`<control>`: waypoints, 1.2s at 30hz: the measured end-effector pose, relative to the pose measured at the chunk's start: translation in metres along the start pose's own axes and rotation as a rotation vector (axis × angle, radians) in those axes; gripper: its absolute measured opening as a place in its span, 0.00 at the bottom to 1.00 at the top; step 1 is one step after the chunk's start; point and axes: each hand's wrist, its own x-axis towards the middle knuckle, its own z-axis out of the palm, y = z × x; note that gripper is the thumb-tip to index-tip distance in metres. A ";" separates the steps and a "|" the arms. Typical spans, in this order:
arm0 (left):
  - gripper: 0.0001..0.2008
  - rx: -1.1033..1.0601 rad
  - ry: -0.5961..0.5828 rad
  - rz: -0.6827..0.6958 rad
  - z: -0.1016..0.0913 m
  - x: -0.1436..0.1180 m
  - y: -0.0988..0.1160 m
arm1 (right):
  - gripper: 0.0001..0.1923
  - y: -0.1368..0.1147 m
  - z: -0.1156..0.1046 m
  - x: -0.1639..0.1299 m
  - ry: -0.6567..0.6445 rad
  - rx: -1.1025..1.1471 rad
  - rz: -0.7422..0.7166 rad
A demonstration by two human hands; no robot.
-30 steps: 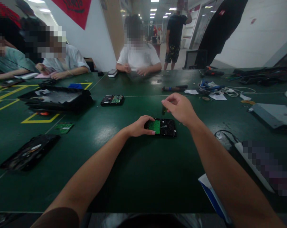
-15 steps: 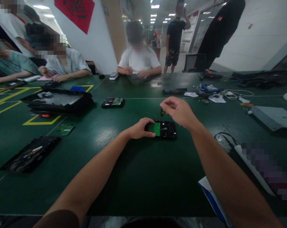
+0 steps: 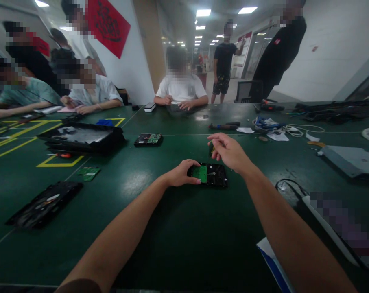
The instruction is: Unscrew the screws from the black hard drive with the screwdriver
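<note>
At the lower left of the frame one opened black drive case [image 3: 44,203] lies on the green tabletop [image 3: 178,244], and above it, at the middle left, one loose green circuit board [image 3: 88,172] lies near one wide black tray [image 3: 80,137]. Further right, above the centre, a second hard drive [image 3: 148,139] rests alone with its board facing up. In the centre the left hand [image 3: 181,173] lies on the left edge of the hard drive [image 3: 208,175], fingers curled narrow around it and pressing it down; its green board faces up. Just right and a little above, the right hand [image 3: 230,152] is closed in a pinch on a small dark tool [image 3: 211,149], whose tip I cannot see clearly. Compared with a second ago, this hand has come slightly lower and closer to the far edge of the drive, while the left hand has kept its grip; I judge the tool is being brought to a screw there. So I count two whole drives, one loose board, one tray, one opened case. At the upper right one bundle of cables [image 3: 282,126] lies well apart.
</note>
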 end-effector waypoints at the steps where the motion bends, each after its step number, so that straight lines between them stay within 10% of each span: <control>1: 0.41 -0.001 -0.004 -0.004 -0.001 0.000 0.001 | 0.16 0.000 -0.001 0.000 0.017 -0.046 -0.021; 7: 0.41 -0.010 -0.022 -0.003 -0.004 -0.003 0.007 | 0.13 -0.004 -0.005 -0.003 0.150 -0.186 0.037; 18: 0.41 -0.042 0.032 0.000 0.001 -0.003 0.002 | 0.17 -0.007 -0.001 -0.002 -0.053 0.035 -0.004; 25: 0.40 -0.060 0.008 -0.041 0.000 -0.002 0.001 | 0.12 -0.005 -0.005 -0.003 0.137 -0.181 0.040; 36: 0.41 -0.038 -0.004 -0.052 -0.002 -0.003 0.005 | 0.16 -0.008 -0.003 -0.003 -0.013 -0.089 -0.053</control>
